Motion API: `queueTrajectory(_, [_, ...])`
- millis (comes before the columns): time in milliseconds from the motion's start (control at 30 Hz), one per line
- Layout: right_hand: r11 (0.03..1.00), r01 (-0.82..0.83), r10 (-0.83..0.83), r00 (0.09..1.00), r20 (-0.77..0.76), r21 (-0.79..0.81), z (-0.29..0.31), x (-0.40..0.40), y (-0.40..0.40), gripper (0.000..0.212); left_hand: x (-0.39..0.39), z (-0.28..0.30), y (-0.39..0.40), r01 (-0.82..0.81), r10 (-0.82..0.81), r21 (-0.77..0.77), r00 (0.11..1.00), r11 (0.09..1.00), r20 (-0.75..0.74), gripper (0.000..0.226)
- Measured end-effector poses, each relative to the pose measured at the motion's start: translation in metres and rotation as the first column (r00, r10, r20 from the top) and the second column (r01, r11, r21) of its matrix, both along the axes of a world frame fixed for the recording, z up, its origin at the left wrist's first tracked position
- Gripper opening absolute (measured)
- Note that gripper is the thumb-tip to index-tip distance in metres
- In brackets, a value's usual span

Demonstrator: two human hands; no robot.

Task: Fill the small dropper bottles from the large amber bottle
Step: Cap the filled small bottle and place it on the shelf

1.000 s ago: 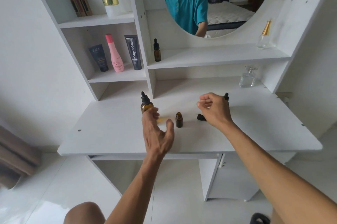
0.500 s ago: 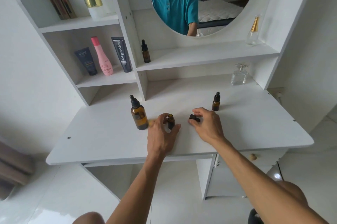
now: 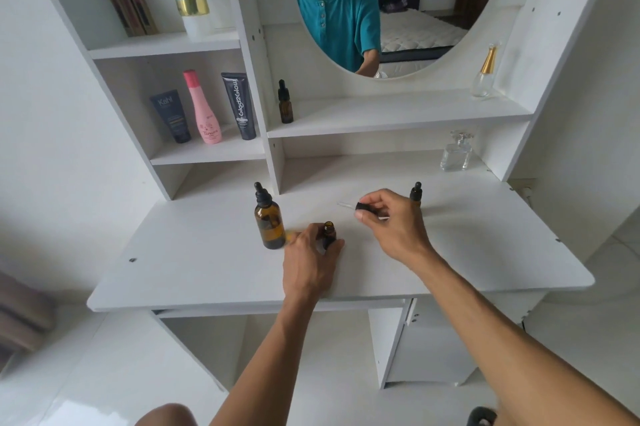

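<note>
The large amber bottle (image 3: pixel 269 221) stands capped with a black dropper top on the white desk (image 3: pixel 207 262). Just right of it, my left hand (image 3: pixel 311 261) grips a small open amber dropper bottle (image 3: pixel 329 233) that stands on the desk. My right hand (image 3: pixel 391 223) pinches a black dropper cap (image 3: pixel 362 206) above the desk, its glass pipette pointing left. A second small dropper bottle (image 3: pixel 415 193), capped, stands behind my right hand. A third capped dropper bottle (image 3: pixel 285 103) is on the shelf under the mirror.
Tubes and a pink bottle (image 3: pixel 204 108) fill the left shelf. A clear perfume bottle (image 3: pixel 455 152) stands at the back right of the desk, another with a gold cap (image 3: pixel 485 73) on the upper shelf. A round mirror (image 3: pixel 398 2) shows a person.
My left hand has closed round the small open bottle. My right hand went down to the dropper cap on the desk and has lifted it, pipette now showing.
</note>
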State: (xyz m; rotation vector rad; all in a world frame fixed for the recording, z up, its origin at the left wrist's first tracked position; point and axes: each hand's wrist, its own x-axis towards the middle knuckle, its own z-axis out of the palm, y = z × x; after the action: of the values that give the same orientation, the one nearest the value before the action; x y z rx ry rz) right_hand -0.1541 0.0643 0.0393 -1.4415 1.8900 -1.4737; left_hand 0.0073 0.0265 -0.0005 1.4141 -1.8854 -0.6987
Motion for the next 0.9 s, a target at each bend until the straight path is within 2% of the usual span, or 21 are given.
queueTrajectory(133, [0.996, -0.090, 0.091, 0.990, -0.111, 0.007, 0.036, 0.006, -0.003, 0.010, -0.001, 0.000, -0.002, -0.001, 0.002, 0.025, 1.000, 1.000, -0.019, 0.037])
queueTrajectory(267, [0.972, -0.200, 0.230, 0.921, -0.313, 0.127, 0.058, 0.010, -0.007, 0.013, -0.001, 0.001, -0.002, -0.010, 0.011, 0.033, 1.000, 0.999, -0.009, 0.035])
queueTrajectory(400, [0.956, -0.219, 0.283, 0.863, -0.418, 0.194, 0.062, 0.013, -0.010, 0.015, -0.001, 0.001, -0.001, 0.001, -0.001, 0.023, 1.000, 1.000, -0.026, 0.032])
queueTrajectory(900, [0.921, -0.216, 0.356, 0.805, -0.475, 0.324, 0.062, 0.020, -0.014, 0.016, -0.001, -0.004, -0.004, -0.010, 0.010, 0.014, 1.000, 1.000, -0.013, 0.025])
